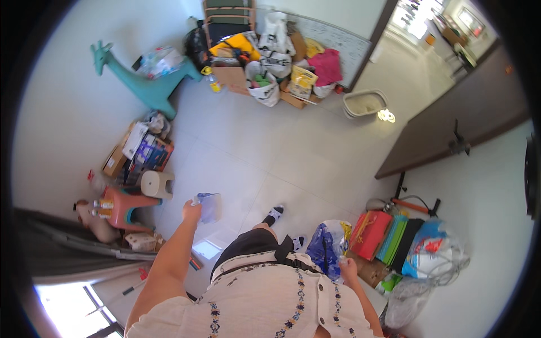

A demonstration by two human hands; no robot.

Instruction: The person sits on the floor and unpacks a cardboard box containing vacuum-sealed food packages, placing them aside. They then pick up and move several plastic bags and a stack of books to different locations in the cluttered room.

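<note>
My left hand (192, 210) reaches out over the floor, its fingers closed on the edge of a thin, translucent blue-and-white plastic packet (210, 208). Down at my right side, my right hand (348, 270) grips the gathered top of a blue, white and yellow plastic bag (323, 245). What the bag holds is hidden. A small white stool (156, 184) stands beyond my left hand. Close to the right hand are a red paper gift bag (370, 234) and green and black bags lined up beside it.
A pink stool (120, 207) bears small bottles. Stacked boxes (148, 148) and a teal giraffe figure (139, 86) line the left wall. Bags and cartons lean against a whiteboard (325, 40) ahead. A mop bucket (365, 103) stands near the open brown door (448, 114).
</note>
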